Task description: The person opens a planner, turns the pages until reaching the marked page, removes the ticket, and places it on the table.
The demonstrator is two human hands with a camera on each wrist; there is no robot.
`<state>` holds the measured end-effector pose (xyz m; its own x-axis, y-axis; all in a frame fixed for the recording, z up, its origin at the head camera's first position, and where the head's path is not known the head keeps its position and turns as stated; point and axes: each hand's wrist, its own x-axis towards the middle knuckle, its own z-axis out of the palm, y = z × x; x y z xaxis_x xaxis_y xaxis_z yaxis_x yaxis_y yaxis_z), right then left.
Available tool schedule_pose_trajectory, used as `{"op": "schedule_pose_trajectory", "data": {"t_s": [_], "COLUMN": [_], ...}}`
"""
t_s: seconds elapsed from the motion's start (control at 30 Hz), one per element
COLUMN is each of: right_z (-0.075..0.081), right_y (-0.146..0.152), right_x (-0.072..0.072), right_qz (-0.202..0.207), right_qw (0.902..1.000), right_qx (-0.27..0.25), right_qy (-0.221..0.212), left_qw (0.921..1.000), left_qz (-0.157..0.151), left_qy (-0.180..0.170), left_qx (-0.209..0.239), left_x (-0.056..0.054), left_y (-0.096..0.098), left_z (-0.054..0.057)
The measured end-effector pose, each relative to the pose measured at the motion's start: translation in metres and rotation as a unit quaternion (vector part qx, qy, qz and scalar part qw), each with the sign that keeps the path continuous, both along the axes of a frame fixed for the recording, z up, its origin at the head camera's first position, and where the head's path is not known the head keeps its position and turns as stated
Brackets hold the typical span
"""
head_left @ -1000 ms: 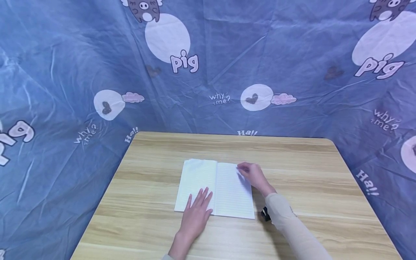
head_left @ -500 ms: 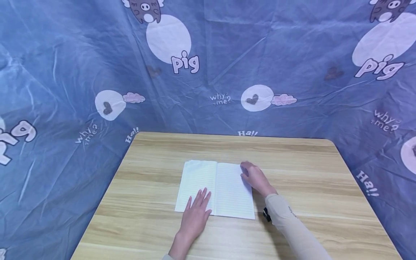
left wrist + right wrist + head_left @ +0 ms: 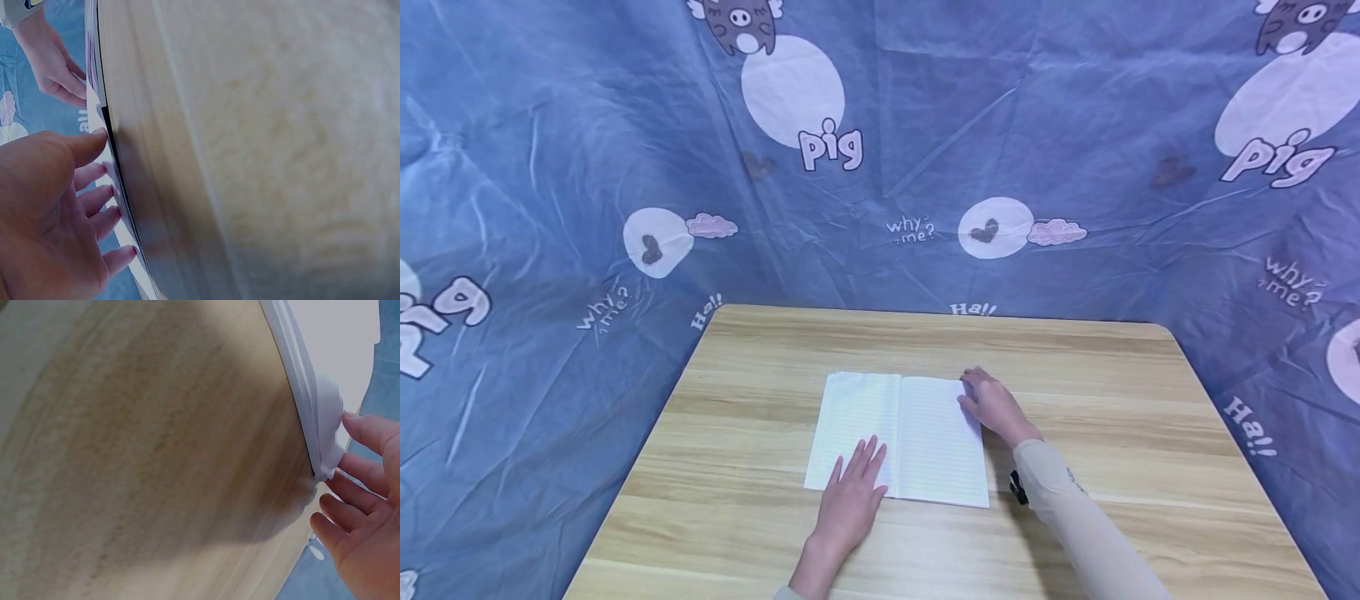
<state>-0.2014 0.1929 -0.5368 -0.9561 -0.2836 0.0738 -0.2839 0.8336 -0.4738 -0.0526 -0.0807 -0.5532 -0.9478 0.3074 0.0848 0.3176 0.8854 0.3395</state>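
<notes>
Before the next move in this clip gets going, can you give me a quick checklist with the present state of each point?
1. Notebook open on the table: ok.
2. Left hand resting on the left page: ok, near its lower edge.
3. Right page free of the left hand: ok.
4. Right hand at the right page's far outer corner: ok, its fingers touch the paper there.
5. Paper flat at that corner: not ok, it bulges in the right wrist view.
6. Just one sheet separated there: cannot tell.
</notes>
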Motion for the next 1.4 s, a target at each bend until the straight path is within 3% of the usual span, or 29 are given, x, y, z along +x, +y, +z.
{"op": "schedule_pose_trajectory", "data": {"t_s": [0.5, 0.9, 1.2, 1.4], "right_z": [0.0019, 0.0004, 0.0036, 0.0061], "right_y": [-0.0016, 0.001, 0.0018, 0.0054], "right_x": [-0.0022, -0.0014, 0.0018, 0.0032], "right_qz": [-0.006, -0.014, -0.028, -0.039], "right_qw": [0.9999, 0.9949, 0.9821, 0.9641], "right_qx": [-0.01, -0.095, -0.184, -0.262], "right_qy": [0.01, 0.028, 0.026, -0.017], "left_qw": [1.0, 1.0, 1.0, 1.0], "left_qz": [-0.001, -0.001, 0.001, 0.0], "left_qy": [-0.008, -0.006, -0.005, 0.003], "left_qx": [0.0, -0.003, -0.004, -0.008], "left_x": [-0.0001, -0.0003, 0.0002, 0.0002], "left_y": [-0.0004, -0.0007, -0.0006, -0.0006], "left_z": [0.0021, 0.0025, 0.0027, 0.0008]}}
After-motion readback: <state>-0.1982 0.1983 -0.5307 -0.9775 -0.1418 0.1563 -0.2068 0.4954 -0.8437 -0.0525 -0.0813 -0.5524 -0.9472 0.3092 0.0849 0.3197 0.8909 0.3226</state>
